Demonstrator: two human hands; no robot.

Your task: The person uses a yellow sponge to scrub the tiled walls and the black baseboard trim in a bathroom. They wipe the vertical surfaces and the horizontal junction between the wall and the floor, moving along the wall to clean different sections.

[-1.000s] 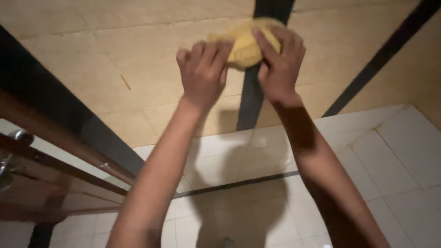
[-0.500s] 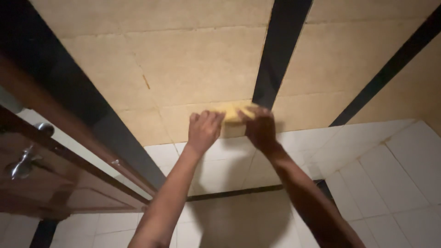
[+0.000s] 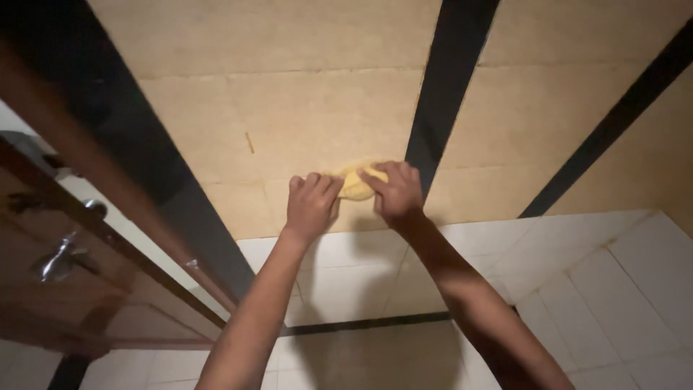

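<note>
A wooden door (image 3: 79,289) with a shiny metal handle (image 3: 58,260) stands open at the left. Both hands, left hand (image 3: 312,206) and right hand (image 3: 393,191), press a soft yellow cloth (image 3: 355,184), maybe a sponge, against the rough tan wall (image 3: 303,108), beside a black stripe (image 3: 447,87). White tiles (image 3: 361,267) lie below.

The cloth (image 3: 355,184) is a small yellow piece, bunched into a rounded wad rather than spread flat. It lies pressed against the beige wall tile (image 3: 303,123), low on that tile and just above the seam where the white tiles begin. It sits just left of the dark vertical stripe (image 3: 444,94) in the wall. Only its middle and upper edge show (the two ends are covered by the hands gripping it). Its surface looks soft and creased; finer texture cannot be made out.
</note>
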